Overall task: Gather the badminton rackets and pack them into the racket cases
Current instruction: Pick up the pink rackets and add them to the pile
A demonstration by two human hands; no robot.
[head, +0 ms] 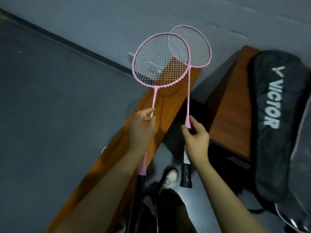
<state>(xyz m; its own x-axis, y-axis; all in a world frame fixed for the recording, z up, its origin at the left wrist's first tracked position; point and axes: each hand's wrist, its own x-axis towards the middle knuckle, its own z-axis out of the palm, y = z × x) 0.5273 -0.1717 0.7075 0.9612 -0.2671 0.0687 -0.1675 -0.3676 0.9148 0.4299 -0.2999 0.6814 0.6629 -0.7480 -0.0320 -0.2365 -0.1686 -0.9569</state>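
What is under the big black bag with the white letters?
A brown wooden bench is under the black racket bag; it sticks out to the bag's left. The bag covers the rest of that bench, and what is inside the bag cannot be seen.

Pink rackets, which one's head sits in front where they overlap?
The left hand's racket: its frame crosses over the strings of the right hand's racket.
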